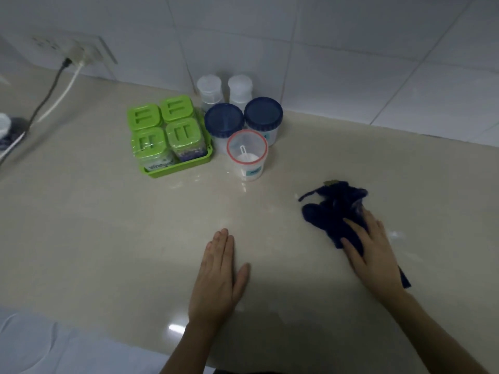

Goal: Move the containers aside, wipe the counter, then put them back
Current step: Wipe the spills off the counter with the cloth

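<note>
A green tray [178,168] with several green-lidded jars [162,130] stands at the back of the beige counter [108,225]. Right of it are two blue-lidded tubs [224,120], two small white bottles [209,87] against the wall, and an open clear cup [248,155] with a red rim and a scoop inside. A dark blue cloth [332,211] lies crumpled to the right. My right hand [370,252] presses flat on the cloth's near part. My left hand [218,271] lies flat and empty on the counter, well in front of the containers.
White tiled wall runs behind the counter. A wall socket [81,49] at the back left has two cables trailing down over the counter's left end. A dark object with a white top [8,130] sits at the far left edge. White powder specks [394,234] lie by the cloth.
</note>
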